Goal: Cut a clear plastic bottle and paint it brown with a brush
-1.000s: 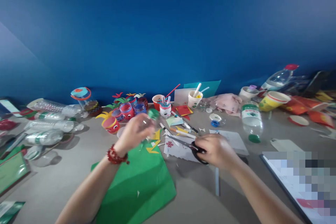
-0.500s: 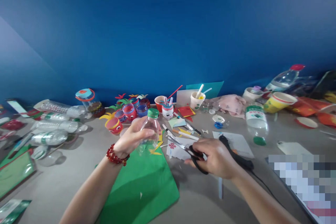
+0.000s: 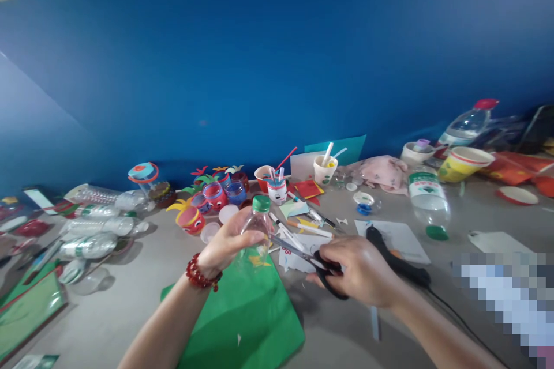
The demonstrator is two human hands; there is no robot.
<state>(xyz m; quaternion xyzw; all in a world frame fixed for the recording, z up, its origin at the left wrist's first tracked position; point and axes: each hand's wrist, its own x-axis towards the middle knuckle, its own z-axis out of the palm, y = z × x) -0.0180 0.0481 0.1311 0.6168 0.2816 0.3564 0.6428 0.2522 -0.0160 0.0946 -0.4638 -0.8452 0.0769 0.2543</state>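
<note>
A clear plastic bottle top with a green cap (image 3: 261, 203) is upright in my left hand (image 3: 231, 245), its fingers wrapped round the side. A red bead bracelet (image 3: 199, 272) circles that wrist. My right hand (image 3: 357, 268) grips scissors (image 3: 298, 249) by their black handles. The blades point left and their tips reach the bottle's right side; whether they touch the plastic I cannot tell. Under the bottle lies a green sheet (image 3: 246, 317) with a small white scrap on it. White paper with a red pattern (image 3: 289, 259) lies beneath the scissors.
Decorated cups (image 3: 214, 196) stand by the blue wall. Several plastic bottles (image 3: 90, 245) lie at left. A black glue gun (image 3: 396, 259) with a cord lies beyond my right hand. Pens (image 3: 309, 228) and paper scraps lie mid-table; an upturned labelled bottle (image 3: 428, 196) stands at right.
The scissors' tips have come closer to the bottle, up against its right side in view. The camera view has tilted and shifted slightly, moving the table things a little. Both grips stay the same.
</note>
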